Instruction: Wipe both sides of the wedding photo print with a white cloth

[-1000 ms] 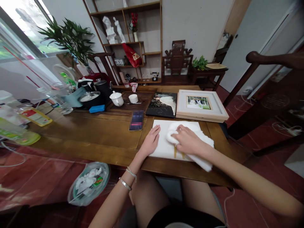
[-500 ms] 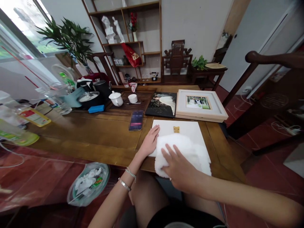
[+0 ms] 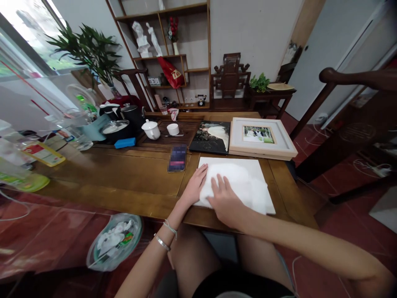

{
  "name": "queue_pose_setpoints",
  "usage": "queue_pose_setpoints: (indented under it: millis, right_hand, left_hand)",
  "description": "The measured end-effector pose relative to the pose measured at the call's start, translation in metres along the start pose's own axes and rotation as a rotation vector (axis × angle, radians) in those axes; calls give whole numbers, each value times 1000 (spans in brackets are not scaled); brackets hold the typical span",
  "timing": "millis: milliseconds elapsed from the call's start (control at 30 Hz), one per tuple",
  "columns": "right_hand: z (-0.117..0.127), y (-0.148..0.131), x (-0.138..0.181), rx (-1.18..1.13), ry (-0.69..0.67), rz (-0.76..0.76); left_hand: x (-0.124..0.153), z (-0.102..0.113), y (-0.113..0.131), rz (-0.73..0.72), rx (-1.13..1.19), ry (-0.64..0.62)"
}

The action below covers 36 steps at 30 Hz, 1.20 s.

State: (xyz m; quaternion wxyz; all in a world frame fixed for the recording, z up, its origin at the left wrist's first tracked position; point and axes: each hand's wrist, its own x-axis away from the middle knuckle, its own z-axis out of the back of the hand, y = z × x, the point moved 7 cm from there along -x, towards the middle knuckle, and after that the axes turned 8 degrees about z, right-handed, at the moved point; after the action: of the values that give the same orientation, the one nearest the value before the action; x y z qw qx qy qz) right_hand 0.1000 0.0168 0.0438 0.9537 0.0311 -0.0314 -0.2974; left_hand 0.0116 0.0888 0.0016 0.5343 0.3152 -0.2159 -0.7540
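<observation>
A white flat panel (image 3: pixel 263 166) lies face down on the wooden table (image 3: pixel 130 174) in front of me. A white cloth (image 3: pixel 242 184) is spread over most of it. My right hand (image 3: pixel 225 200) lies flat on the cloth's near left part, fingers stretched out. My left hand (image 3: pixel 194 185) rests open on the panel's left edge, fingers flat, holding it steady. A bracelet and a string circle my left wrist.
Behind the panel lie a dark photo print (image 3: pixel 212 136) and a framed photo (image 3: pixel 260 136). A phone (image 3: pixel 178 158) lies left of the panel. A tea tray with pot (image 3: pixel 151 129), cup and kettles stands further left. A bin (image 3: pixel 114 240) sits on the floor.
My right hand swept the cloth from the panel's far part down over its near edge, then back up. The cloth now lies flat and covers the small brass hanger seen before.
</observation>
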Motion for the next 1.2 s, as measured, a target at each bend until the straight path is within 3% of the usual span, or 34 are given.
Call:
queue_pose_setpoints:
  millis: [100, 233, 433, 533, 633, 800, 900, 1033, 1200]
  right_hand:
    - [-1, -22, 30, -33, 0, 106]
    - [5, 0, 47, -55, 4, 85]
    - [10, 59, 7, 11, -20, -46]
    - [11, 72, -14, 44, -27, -78]
    - [8, 57, -13, 57, -36, -60]
    - [4, -7, 31, 8, -33, 105]
    - [11, -16, 46, -70, -44, 158]
    - [23, 31, 25, -117, -46, 13]
    - [26, 90, -33, -132, 13, -137]
  left_hand:
    - [-1, 0, 0, 24, -35, 12]
    - [-1, -1, 1, 26, -48, 15]
    - [0, -1, 1, 21, -38, 23]
    - [0, 0, 1, 18, -25, 28]
    - [0, 1, 1, 15, -23, 28]
    - [0, 0, 1, 22, -35, 22]
    - [0, 0, 2, 16, -37, 20]
    - [0, -1, 1, 30, -32, 13]
    - [-1, 1, 4, 23, -33, 13]
